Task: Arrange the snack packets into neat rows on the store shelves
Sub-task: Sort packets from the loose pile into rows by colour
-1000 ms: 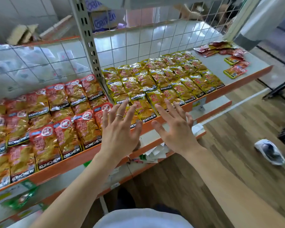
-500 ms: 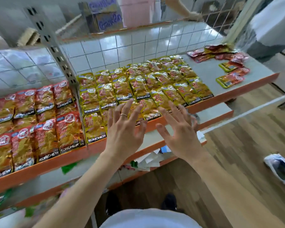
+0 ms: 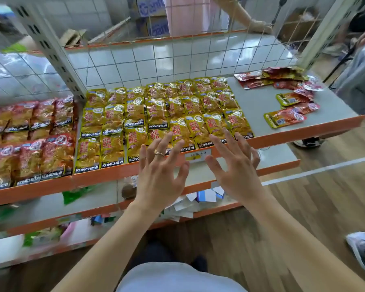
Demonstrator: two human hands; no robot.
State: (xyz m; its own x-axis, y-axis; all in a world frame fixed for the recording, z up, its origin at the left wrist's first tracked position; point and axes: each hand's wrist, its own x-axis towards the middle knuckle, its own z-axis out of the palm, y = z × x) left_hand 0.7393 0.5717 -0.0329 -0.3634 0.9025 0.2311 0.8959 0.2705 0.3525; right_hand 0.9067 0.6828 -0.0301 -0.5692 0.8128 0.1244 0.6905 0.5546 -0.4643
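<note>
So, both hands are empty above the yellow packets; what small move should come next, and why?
Probably reach the right hand toward the loose packets at the right end of the shelf: they lie scattered, the yellow rows look tidy, and that hand is empty.

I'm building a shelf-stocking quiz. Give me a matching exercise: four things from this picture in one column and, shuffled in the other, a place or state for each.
1. yellow packets
2. red packets
3. loose packets
4. left hand

a. scattered, far right
b. wears a ring
c. rows, far left
d. rows, centre

Pairs: 1-d; 2-c; 3-a; 4-b
</note>
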